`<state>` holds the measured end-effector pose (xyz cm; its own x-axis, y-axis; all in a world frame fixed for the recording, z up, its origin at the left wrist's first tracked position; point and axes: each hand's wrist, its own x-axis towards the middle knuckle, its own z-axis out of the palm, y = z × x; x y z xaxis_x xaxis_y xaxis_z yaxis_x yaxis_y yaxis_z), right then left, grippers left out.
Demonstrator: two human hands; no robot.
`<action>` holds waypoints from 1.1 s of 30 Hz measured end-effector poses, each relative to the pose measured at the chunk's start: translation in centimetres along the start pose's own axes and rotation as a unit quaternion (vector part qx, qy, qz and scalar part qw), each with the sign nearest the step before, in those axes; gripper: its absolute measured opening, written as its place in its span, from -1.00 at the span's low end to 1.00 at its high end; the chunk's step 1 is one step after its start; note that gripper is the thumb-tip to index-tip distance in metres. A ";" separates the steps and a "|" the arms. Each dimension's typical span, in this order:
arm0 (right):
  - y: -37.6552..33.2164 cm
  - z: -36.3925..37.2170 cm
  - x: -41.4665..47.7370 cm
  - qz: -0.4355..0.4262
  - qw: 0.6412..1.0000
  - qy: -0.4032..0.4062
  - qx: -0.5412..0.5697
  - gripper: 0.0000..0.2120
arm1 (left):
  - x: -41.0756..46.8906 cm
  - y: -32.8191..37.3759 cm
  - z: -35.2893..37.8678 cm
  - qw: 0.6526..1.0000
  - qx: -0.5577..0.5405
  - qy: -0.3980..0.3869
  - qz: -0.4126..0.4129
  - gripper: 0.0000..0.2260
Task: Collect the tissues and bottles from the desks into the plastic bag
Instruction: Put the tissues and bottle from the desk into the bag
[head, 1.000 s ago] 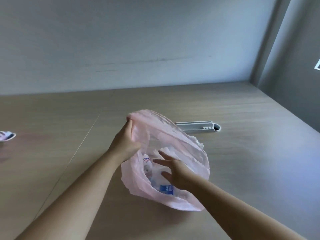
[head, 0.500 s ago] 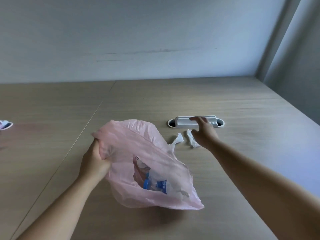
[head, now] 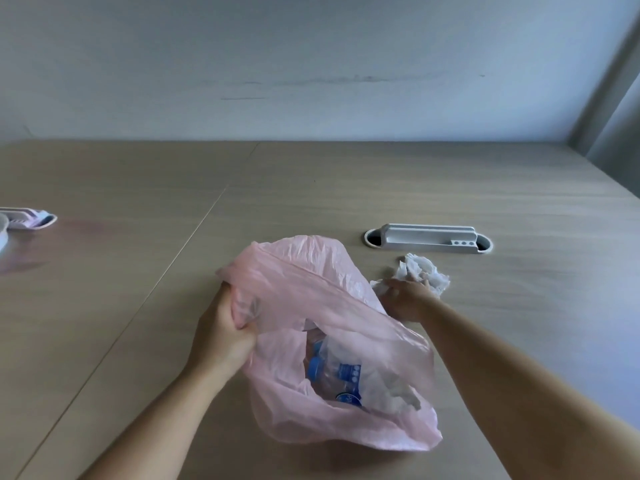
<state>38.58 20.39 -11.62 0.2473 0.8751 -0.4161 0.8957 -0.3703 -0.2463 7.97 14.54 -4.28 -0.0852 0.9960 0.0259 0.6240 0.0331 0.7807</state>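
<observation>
A thin pink plastic bag lies open on the wooden desk. Inside it I see a crushed clear bottle with a blue cap and label, plus white tissue. My left hand grips the bag's bunched rim on its left side. My right hand sits just right of the bag's mouth, fingers curled round crumpled white tissues that stick out beyond the hand.
A grey cable-port cover is set in the desk behind the tissues. At the far left edge lies a white and pink object. A grey wall rises behind the desk; a seam runs diagonally across the desktop.
My right hand left the bag, reached to the tissues by the cable port, and now holds them, drawn back toward the bag. My left hand shifted the bag's rim leftward.
</observation>
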 end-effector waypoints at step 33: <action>-2.7 -2.6 -24.3 -0.209 0.916 0.265 0.214 -0.68 | -6.2 17.8 -5.2 0.959 0.112 -0.138 0.223 -0.19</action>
<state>31.13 0.98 1.44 0.1617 0.9547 0.2499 0.7543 0.0437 -0.6551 15.57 8.53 12.75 0.4178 0.8984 0.1354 0.7045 -0.4145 0.5760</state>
